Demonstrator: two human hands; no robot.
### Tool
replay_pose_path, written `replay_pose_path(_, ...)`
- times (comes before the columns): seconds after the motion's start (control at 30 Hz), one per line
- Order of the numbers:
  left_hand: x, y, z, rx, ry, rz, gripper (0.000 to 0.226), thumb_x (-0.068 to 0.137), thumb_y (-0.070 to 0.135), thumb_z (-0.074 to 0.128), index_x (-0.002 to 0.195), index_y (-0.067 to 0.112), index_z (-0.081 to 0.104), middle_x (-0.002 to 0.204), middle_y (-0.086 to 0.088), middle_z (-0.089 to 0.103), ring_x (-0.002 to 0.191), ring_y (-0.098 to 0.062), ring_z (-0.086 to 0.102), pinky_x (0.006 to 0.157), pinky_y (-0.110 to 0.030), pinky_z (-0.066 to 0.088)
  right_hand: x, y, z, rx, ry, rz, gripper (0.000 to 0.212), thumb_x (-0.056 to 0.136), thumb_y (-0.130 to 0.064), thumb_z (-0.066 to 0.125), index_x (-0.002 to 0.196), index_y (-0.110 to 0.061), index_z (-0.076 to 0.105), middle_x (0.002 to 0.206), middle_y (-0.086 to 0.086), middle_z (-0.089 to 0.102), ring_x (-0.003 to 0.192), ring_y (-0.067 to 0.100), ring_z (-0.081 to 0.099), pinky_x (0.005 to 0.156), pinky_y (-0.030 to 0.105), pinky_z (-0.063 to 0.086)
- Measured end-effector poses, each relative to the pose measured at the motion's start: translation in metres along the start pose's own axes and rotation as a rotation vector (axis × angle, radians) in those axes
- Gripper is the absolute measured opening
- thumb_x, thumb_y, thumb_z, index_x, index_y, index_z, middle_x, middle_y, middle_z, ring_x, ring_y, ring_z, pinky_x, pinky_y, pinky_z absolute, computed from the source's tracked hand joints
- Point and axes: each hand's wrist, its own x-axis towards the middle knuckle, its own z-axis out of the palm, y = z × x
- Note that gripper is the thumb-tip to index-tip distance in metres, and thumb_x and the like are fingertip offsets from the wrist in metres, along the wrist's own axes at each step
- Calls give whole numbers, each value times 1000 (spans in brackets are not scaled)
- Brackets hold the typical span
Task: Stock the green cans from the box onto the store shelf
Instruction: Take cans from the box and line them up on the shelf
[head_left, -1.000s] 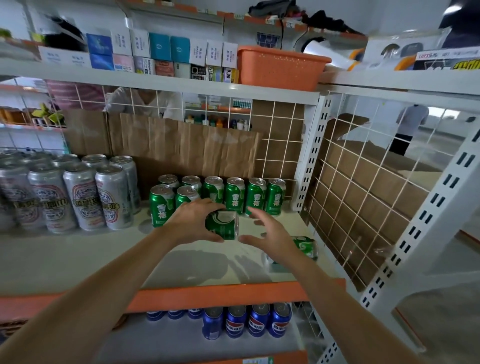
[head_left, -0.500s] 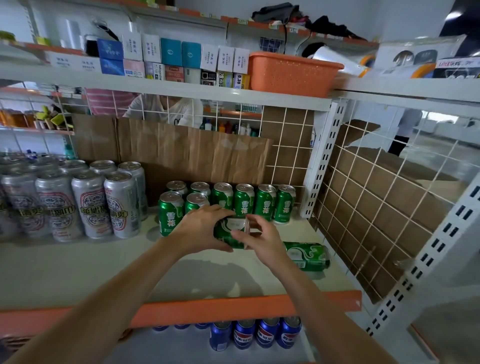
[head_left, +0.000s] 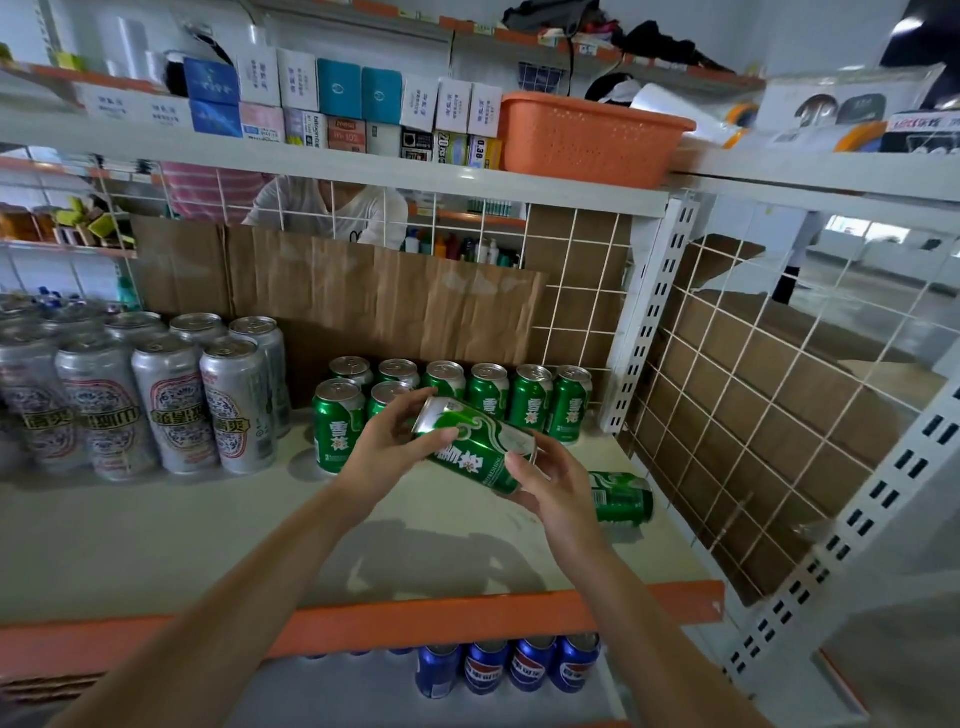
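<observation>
Green can (head_left: 475, 447), tilted, was gripped by left hand (head_left: 385, 453) and right hand (head_left: 555, 484), just before shelved can row (head_left: 530, 400).

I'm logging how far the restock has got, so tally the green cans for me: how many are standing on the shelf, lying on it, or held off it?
Green cans standing upright on the shelf: 8
Green can lying on its side on the shelf: 1
Green can held tilted above the shelf: 1
Total: 10

green can (head_left: 475, 449), silver cans (head_left: 171, 402), blue cans (head_left: 506, 670), orange basket (head_left: 587, 137)
</observation>
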Motion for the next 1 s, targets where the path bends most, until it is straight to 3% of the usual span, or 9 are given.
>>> replay_pose_path(0.07,0,1,3,-96,-5,-29,51,73,17,73,119,23,52,120,-7,62,100,-15,64,80,-21,53,0,0,0,3,-2,-5,30,81,-11,68,111,-10,62,99,2,68,86,9,69,71,30,58)
replay_pose_path(0.3,3,2,0,-103,-18,-23,64,62,15,81,121,9,55,113,-11,65,99,-25,65,87,-34,54,3,-3,-6,-115,-95,7,35,78,-22,70,110,-25,58,110,-4,65,99,10,64,83,28,55)
replay_pose_path(0.4,6,5,-3,-45,-71,13,57,59,17,77,113,14,59,105,-4,68,98,-21,66,87,-32,53,8,-10,-9,-291,-173,-21,56,66,-39,73,117,-28,53,118,-9,59,110,8,58,94,29,49)
replay_pose_path(0.5,9,10,-3,101,-149,45,57,63,19,77,117,15,58,109,0,67,99,-13,65,87,-27,52,14,-17,-10,-508,-269,-8,84,59,-53,82,130,-23,48,127,-8,55,119,10,52,100,34,45)
replay_pose_path(0.67,17,20,-2,262,-242,75,54,71,11,78,121,16,57,114,3,64,105,-6,61,92,-25,50,15,-30,-1,-716,-381,-12,75,67,-26,84,131,-22,44,107,-17,55,99,0,56,79,11,45)
replay_pose_path(0.77,20,21,-2,310,-265,82,55,71,13,79,121,20,56,116,6,64,107,-3,59,93,-23,49,16,-34,3,-756,-351,-27,69,66,-27,84,124,-22,46,103,-14,58,92,1,58,77,16,48)
replay_pose_path(0.87,22,22,0,288,-266,91,60,71,13,78,126,17,54,120,7,61,112,-1,56,94,-18,46,15,-33,2,-712,-317,-29,65,65,-26,85,118,-24,48,103,-13,60,96,8,61,79,22,51)
replay_pose_path(1.0,18,23,5,234,-239,115,59,68,24,76,123,24,54,120,13,60,113,2,54,92,-12,44,14,-23,0,-583,-261,-36,64,65,-22,86,118,-24,51,108,-6,63,98,7,62,80,23,52)
